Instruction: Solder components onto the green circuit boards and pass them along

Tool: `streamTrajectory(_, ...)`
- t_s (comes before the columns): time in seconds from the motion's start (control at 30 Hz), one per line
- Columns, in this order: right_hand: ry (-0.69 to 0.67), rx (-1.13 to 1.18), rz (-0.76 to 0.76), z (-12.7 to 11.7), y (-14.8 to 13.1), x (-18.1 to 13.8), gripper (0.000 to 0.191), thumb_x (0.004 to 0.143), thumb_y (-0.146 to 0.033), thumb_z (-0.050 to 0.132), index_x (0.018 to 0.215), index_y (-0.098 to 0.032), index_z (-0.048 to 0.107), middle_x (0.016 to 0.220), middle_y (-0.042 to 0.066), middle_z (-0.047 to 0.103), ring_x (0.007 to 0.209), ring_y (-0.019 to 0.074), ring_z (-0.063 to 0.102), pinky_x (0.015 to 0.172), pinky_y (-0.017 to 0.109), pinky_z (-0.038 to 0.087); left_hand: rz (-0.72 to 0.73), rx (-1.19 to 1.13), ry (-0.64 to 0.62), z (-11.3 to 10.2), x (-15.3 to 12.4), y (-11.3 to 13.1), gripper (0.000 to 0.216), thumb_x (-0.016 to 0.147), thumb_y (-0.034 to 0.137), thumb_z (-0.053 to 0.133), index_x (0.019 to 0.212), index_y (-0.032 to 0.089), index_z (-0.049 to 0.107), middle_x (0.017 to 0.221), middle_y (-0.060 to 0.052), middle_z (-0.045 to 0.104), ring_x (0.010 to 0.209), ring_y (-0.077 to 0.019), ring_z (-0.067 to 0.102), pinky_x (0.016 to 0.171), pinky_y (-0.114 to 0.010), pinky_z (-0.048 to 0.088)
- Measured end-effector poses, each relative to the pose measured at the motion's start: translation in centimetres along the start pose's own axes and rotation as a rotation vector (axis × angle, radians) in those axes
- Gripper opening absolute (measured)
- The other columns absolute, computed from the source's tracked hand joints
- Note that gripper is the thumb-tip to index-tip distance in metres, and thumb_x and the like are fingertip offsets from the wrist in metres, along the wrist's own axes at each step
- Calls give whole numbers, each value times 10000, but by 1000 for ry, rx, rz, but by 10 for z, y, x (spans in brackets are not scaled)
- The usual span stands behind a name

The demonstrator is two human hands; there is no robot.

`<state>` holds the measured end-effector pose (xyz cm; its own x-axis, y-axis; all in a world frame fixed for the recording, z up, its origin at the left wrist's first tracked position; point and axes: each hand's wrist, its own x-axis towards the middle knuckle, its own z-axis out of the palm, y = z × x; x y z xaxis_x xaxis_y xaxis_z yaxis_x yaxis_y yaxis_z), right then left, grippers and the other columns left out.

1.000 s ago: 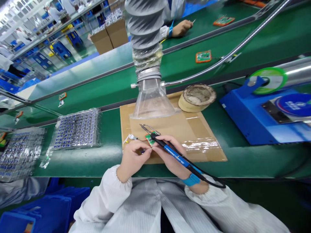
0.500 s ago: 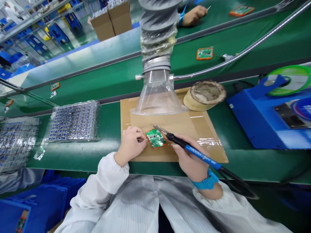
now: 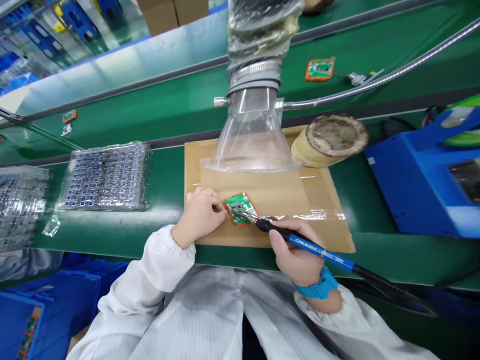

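A small green circuit board (image 3: 240,207) with an orange rim lies flat on a cardboard sheet (image 3: 322,200). My left hand (image 3: 200,215) rests curled at the board's left edge, fingertips pinched on something too small to make out. My right hand (image 3: 294,252) is wrapped round a blue and black soldering iron (image 3: 300,242). The iron's metal tip touches the board's near left corner. A blue strap circles my right wrist.
A clear fume funnel (image 3: 255,142) on a grey hose hangs just beyond the board. A brown round sponge holder (image 3: 332,137) sits to its right, and a blue machine (image 3: 423,185) further right. Plastic trays of blue parts (image 3: 107,177) lie at left. Another board (image 3: 319,69) lies on the far belt.
The soldering iron's tip has swung down from above the board onto its near left corner. My left hand stays at the board's edge. The camera view has tipped downward.
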<state>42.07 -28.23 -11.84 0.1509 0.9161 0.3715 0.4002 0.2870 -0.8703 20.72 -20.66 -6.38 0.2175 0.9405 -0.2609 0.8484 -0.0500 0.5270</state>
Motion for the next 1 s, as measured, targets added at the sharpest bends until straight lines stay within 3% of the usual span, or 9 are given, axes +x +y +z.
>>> streamTrajectory(0.37,-54,11,-100,1,-12,8,125,822,-188,705,912,-247,643,763,-1,681,653,168,658,604,301,542,2,-9,-12,-2,1,3,215,803,135,723,600,203,699,853,-23,694,986,-241,569,930,-457,375)
streamTrajectory(1.0,-62,58,-78,1,-8,6,145,811,-174,713,918,-246,647,793,4,676,687,182,673,642,318,562,11,24,2,1,2,0,201,795,143,710,605,209,713,880,-26,707,964,-242,570,893,-441,373)
